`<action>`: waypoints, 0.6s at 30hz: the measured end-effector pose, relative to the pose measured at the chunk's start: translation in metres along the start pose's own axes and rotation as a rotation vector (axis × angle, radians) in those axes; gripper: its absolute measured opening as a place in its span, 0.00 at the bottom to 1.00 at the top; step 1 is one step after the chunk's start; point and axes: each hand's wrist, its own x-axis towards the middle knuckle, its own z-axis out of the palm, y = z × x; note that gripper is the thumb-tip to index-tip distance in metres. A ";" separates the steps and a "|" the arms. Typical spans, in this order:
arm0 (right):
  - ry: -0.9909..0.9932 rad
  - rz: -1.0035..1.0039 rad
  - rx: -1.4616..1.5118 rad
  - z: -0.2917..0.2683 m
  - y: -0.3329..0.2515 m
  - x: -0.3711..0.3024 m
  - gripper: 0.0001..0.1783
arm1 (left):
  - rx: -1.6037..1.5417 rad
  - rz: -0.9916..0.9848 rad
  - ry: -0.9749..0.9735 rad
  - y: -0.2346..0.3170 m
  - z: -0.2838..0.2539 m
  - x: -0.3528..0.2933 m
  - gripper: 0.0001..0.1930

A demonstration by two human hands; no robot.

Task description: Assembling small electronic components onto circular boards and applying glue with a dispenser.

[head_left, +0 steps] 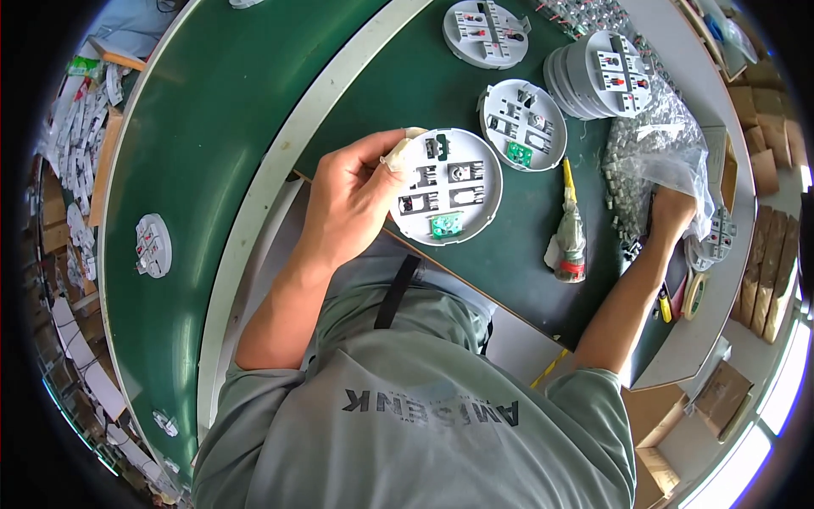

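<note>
My left hand (349,188), with pale covers on its thumb and fingertip, grips the left rim of a round white plastic housing (446,188). Black fittings and a small green circuit board (447,225) sit inside it. My right hand (674,210) reaches under the edge of a clear plastic bag (649,140) of small metallic parts; its fingers are hidden there. Behind the held housing, a similar round housing (523,125) lies on the green table. Between my hands lies a screwdriver-like tool (571,233) with a yellow shaft and a wrapped handle.
A stack of round housings (600,75) stands at the back right, and another housing (486,34) lies at the back. Left of the table runs a green conveyor belt (212,153) carrying a round white piece (153,245). Beside my right forearm are a tape roll (695,295) and yellow-handled tool (664,305).
</note>
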 end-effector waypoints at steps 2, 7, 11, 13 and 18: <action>-0.002 0.061 0.001 -0.003 -0.005 0.002 0.18 | -0.006 -0.009 0.002 0.000 0.002 0.000 0.17; 0.030 0.153 -0.007 -0.011 -0.017 0.004 0.19 | -0.015 -0.027 -0.018 0.002 0.000 0.006 0.17; 0.043 0.281 0.011 -0.013 -0.018 0.003 0.19 | -0.037 -0.016 -0.008 -0.002 0.000 0.006 0.17; 0.065 0.312 0.027 -0.012 -0.018 0.002 0.20 | -0.050 -0.005 0.000 -0.003 0.000 0.006 0.17; 0.155 0.364 0.124 -0.006 -0.014 0.000 0.19 | -0.029 0.002 -0.007 -0.003 -0.003 0.005 0.17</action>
